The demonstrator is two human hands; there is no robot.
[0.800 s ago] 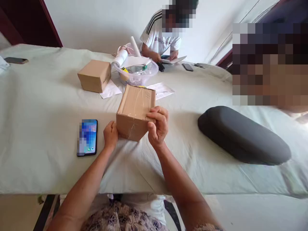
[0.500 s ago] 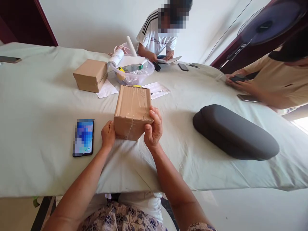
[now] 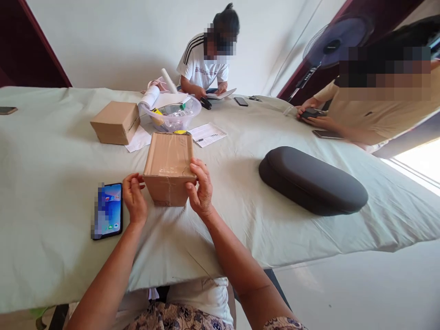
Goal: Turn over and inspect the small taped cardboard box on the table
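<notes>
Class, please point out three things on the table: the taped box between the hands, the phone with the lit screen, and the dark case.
Taped box (image 3: 169,155): head view, on its top face.
Phone (image 3: 109,211): head view, on its screen.
Dark case (image 3: 314,179): head view, on its upper surface.

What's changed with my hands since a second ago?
Your left hand has loosened and risen along the left side of the taped box, its fingers now by the upper near edge; I can't tell whether they touch. Your right hand keeps its grip on the near right corner. The phone still lies to the left.
</notes>
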